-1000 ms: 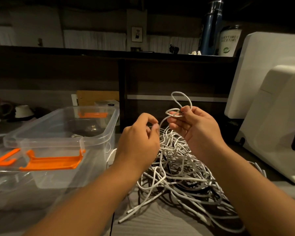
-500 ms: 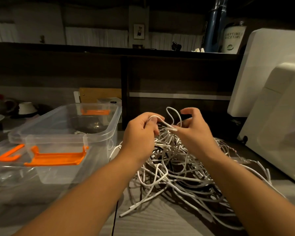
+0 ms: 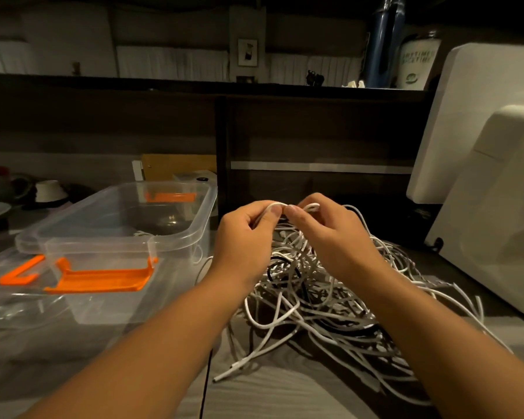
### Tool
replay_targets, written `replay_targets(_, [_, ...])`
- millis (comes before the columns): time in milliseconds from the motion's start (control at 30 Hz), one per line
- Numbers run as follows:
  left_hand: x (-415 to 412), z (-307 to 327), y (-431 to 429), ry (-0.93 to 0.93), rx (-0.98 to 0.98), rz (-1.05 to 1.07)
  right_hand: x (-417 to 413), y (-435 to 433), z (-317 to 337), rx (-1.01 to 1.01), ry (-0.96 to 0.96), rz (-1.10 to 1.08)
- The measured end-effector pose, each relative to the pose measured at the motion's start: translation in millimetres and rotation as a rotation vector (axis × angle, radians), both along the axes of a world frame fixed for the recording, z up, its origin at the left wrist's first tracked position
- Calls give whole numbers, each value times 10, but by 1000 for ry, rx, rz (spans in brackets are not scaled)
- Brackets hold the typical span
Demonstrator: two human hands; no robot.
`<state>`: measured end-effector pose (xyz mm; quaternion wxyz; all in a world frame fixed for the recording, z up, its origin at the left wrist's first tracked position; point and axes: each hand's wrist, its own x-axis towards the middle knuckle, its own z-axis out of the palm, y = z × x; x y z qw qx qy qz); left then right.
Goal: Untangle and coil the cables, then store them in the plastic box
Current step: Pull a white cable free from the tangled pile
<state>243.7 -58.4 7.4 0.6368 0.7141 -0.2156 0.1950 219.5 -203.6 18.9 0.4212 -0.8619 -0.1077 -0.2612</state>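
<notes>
Head view shows my left hand (image 3: pixel 242 237) and right hand (image 3: pixel 330 234) pinching one white strand above the cable tangle (image 3: pixel 315 297) on the counter (image 3: pixel 270 394), lifting it clear for coiling; the plastic box (image 3: pixel 115 234) waits open, left.

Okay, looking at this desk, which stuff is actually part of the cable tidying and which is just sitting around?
Part of the job:
- tangled white cables
- clear plastic box
- left hand and right hand, both pinching a white cable

Just lying about:
- white machine on the right
- blue bottle and white canister on the shelf
- bowl at far left
</notes>
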Motion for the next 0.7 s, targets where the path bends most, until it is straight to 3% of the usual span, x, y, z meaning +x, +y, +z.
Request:
replay_targets(133, [-65,25,-8,12,-10,-139,65,-51,-20,168,0,-94])
replay_targets(233, [-135,72,7,47,-41,-261,127,-139,-36,185,-9,-128])
replay_targets(467, [-71,-1,9,-136,165,-69,105,-197,23,419,-175,68])
replay_targets(600, [-122,62,12,-179,91,-102,121,-197,25,401,-196,13])
replay_targets(700, [-154,139,16,-14,-66,-203,124,-187,1,334,-165,-41])
